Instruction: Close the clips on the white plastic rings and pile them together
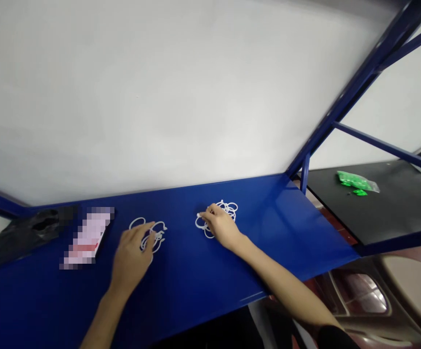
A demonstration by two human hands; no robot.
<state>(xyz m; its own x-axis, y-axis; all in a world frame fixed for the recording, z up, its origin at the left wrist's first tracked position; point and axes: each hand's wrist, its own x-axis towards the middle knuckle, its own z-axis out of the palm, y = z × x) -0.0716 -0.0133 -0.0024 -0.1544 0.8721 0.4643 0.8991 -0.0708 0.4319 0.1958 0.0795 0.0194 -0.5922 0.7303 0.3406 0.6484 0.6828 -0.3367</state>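
Left hand (132,259) blurred, covering part of left white rings (158,236). Right hand (223,225) hides some of right pile (230,210); grip unclear from here. Pink box (89,233) pixelated, unreadable. Brown chair (412,283) cut off right.

Thin white plastic-looking rings, two piles, flat on blue table (279,218). Left pile (156,236): loose, tangled. Right pile (230,210): overlapping, partly hidden.

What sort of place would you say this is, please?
Probably an indoor workroom, going by the blue bench, the two clusters of white loops on it, and the bag of green items on the black table to the right.
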